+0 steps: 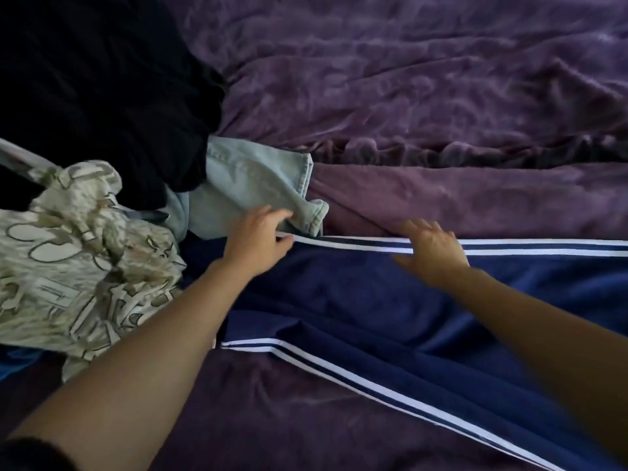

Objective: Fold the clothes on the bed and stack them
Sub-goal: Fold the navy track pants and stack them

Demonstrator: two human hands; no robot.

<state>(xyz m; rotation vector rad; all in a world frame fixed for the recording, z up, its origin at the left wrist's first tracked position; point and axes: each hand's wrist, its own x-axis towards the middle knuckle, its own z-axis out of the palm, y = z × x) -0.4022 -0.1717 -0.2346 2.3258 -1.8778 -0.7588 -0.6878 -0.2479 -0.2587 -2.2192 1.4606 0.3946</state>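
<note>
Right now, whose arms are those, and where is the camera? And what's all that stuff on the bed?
There is no machine here: these are a person's two bare arms. The one picture comes from a camera worn on their head. It looks forward and down, so you see roughly what they see.

The bed has a purple cover. Spread across it are navy trousers with white stripes. The left hand seems to pinch their striped edge. The right hand lies flat on that same edge with straight fingers and holds nothing.

On the left is a heap of clothes: light blue jeans, a cream patterned cloth and a black garment that lies partly over the jeans.
</note>
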